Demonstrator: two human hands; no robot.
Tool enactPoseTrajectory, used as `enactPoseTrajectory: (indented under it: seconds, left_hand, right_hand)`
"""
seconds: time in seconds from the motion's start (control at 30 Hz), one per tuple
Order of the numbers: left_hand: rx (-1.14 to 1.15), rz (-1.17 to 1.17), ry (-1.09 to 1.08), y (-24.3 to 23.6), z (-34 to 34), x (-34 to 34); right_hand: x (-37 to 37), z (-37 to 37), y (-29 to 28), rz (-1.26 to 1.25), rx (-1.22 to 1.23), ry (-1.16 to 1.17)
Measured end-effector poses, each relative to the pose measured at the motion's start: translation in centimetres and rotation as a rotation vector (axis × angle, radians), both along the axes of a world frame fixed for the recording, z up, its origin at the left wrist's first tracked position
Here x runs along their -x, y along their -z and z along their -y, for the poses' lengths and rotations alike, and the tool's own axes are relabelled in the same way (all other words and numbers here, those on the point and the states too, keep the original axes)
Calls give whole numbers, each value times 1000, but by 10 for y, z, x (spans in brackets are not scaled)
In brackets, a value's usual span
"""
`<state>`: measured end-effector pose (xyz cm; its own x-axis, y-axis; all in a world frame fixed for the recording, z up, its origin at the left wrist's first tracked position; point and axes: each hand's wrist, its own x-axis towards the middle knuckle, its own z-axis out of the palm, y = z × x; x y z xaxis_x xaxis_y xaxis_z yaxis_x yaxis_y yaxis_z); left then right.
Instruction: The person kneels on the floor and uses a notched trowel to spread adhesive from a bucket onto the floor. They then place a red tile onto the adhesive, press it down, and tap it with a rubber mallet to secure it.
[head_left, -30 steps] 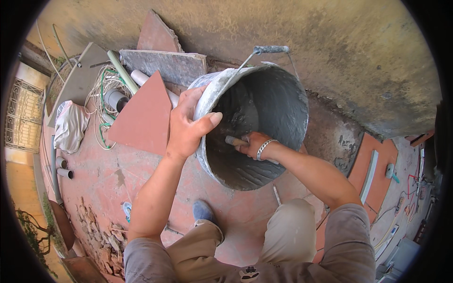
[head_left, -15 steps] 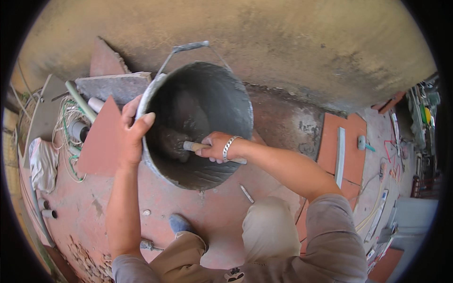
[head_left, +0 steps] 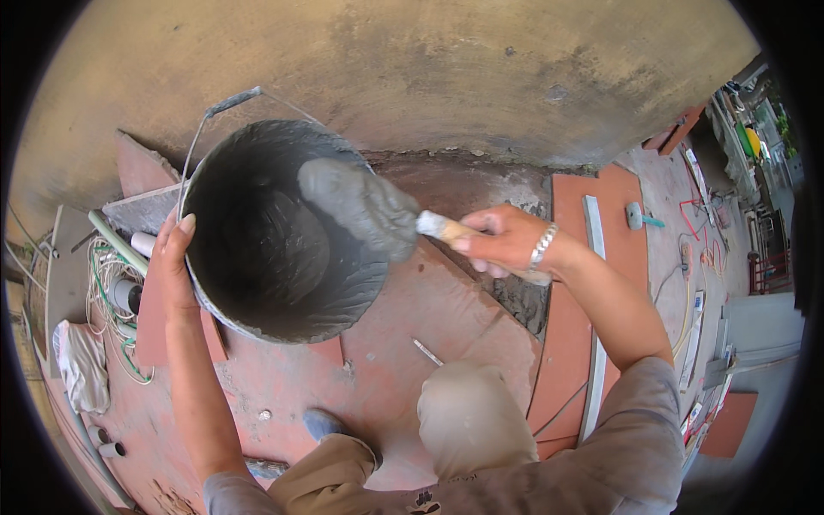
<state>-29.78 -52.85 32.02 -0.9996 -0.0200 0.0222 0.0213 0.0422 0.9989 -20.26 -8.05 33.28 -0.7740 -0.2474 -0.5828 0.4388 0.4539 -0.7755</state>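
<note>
Holding a loaded trowel (head_left: 444,227) across the right rim of a bucket (head_left: 359,279).
Right hand (head_left: 505,242) was curled firmly around the trowel's wooden handle, outside the rim; grey mortar (head_left: 356,199) covered the blade. Left hand (head_left: 176,262) gripped the bucket's left rim, partly closed, thumb over the lip. Bucket's mouth tipped toward the person, near the foot of the yellow wall (head_left: 412,77); could not tell whether its base touched the paving (head_left: 412,309). A mallet (head_left: 635,215) lay by the red tiles' (head_left: 616,257) right edge.
</note>
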Motion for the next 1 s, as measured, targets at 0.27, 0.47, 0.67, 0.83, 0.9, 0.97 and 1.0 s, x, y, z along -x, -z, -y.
enactPoseTrajectory:
  seconds: [0.27, 0.47, 0.67, 0.83, 0.9, 0.97, 1.0]
  left_hand:
    - [-182, 55, -37, 13, 20, 10]
    - [-274, 105, 24, 18, 24, 11]
    - [-308, 102, 3, 13, 9, 3]
    - [-338, 142, 50, 14, 14, 3]
    - [-304, 145, -10, 17, 20, 5]
    - [-309, 146, 2, 20, 25, 7]
    - [-318, 146, 8, 21, 26, 7]
  right_hand:
    - [-67, -109, 67, 68, -60, 388]
    - [-93, -138, 198, 130, -249, 609]
    - [-126, -122, 295, -182, -1007, 332]
    - [-146, -107, 315, -153, -1070, 300]
    - [-148, -104, 316, -48, -1045, 214]
    - [-151, -102, 316, -5, -1022, 184]
    - [-154, -102, 315, -15, -1014, 196]
